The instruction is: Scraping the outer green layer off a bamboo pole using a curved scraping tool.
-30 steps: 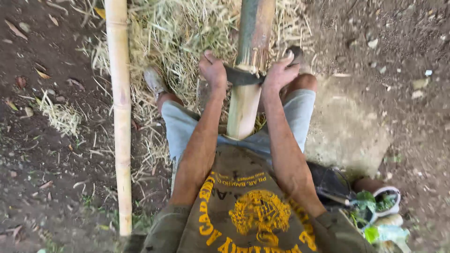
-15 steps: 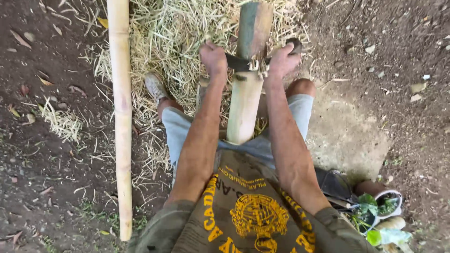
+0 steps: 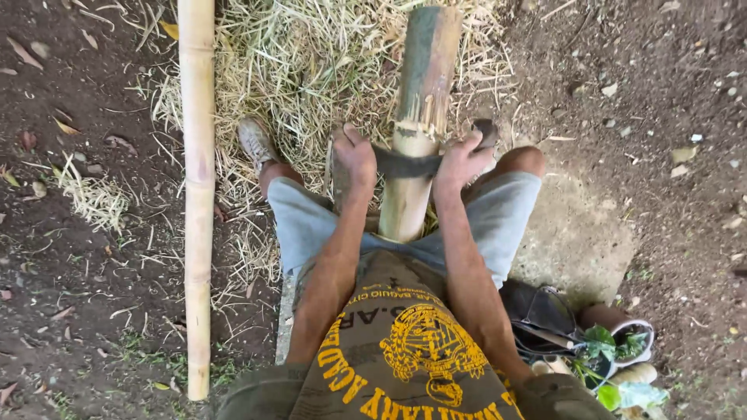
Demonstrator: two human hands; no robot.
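Observation:
A thick bamboo pole (image 3: 416,117) runs away from me between my knees, its near part scraped pale and its far part still green. A dark blade (image 3: 406,163) lies across it. My left hand (image 3: 354,159) grips the blade's left end and my right hand (image 3: 461,159) grips its right end. Curled shavings hang from the pole just beyond the blade. I am sitting in grey shorts, and my left shoe (image 3: 254,141) rests on the straw.
A long thin yellow bamboo pole (image 3: 198,194) lies on the dirt to my left. A heap of dry shavings (image 3: 311,70) covers the ground ahead. Sandals, a small potted plant (image 3: 615,342) and a bottle sit at my right hip.
Both hands pushed the blade farther up the pole, then drew it back a little; the scraped pale stretch reaches farther and fresh shavings hang beyond the blade.

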